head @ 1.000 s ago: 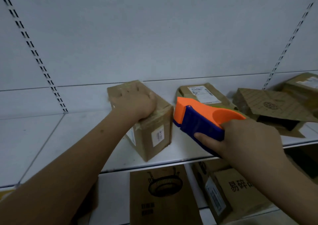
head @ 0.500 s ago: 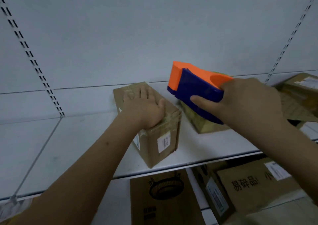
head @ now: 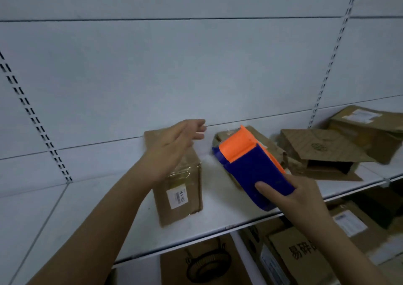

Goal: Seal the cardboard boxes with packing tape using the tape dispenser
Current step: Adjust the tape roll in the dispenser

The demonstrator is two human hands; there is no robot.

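Four cardboard boxes sat on the white shelf (head: 65, 208) in front of you. Your left hand (head: 172, 151) hovered over the nearest one, the small box (head: 181, 188), which stood near the shelf's front edge with a white label (head: 177, 196) on the side facing you and shiny tape across its top. That hand's fingers (head: 196, 127) were spread loosely apart and gripped nothing; whether the palm touched the box top could not be told.

Your right hand (head: 292, 199) gripped the tape dispenser (head: 253, 167), its thumb lying on the blue side and the other fingers wrapped out of sight behind it. The dispenser was tilted, its orange end pointing up and away from you, just to the right of the small box and apart from it.

Directly behind the dispenser, and partly hidden by it, lay a crumpled box (head: 268, 143). To its right was an open box (head: 322, 154) with a flap sloping over a dark opening, and beyond that, at the far right, a larger box (head: 370, 130) with a white label on top. These three crowded the right half of the shelf, close together.

Slotted uprights (head: 32, 119) ran up the pale back panel (head: 174, 66) on the left and right. Below the shelf edge, more cartons were packed: one printed with a round black drawing (head: 207, 265) and one with dark characters (head: 301, 252), partly covered by your right forearm.
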